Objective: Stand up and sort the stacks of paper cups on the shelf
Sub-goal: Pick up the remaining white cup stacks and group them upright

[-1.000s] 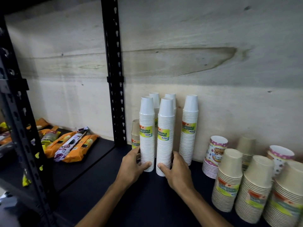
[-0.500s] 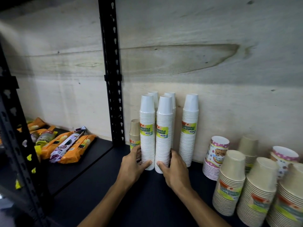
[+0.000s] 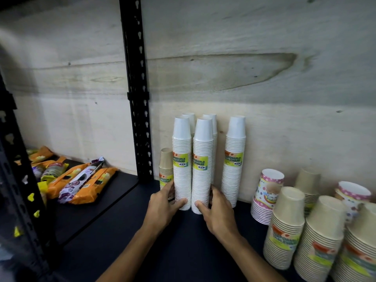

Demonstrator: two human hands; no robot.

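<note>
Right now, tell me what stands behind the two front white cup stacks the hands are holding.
Behind the two front white stacks stand two more white stacks, only their tops showing. Their lower parts and labels are covered, so their full height and contact with the wall cannot be judged.

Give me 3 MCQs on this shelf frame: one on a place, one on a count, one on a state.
1. Where does the short brown cup stack stand?
A. Left of the tall white stacks
B. On top of them
C. Among the snack packets

2. How many tall white stacks are upright?
A. Two
B. Five
C. Eight

3. What are the hands doing?
A. Resting flat on the shelf
B. Each grips the base of a front white stack
C. Lifting a snack packet

Answers:
1 A, it sits just left of the left front white stack.
2 B, two in front, two behind, one apart on the right.
3 B, left hand and right hand wrap the left and right front white stack bases.
</note>
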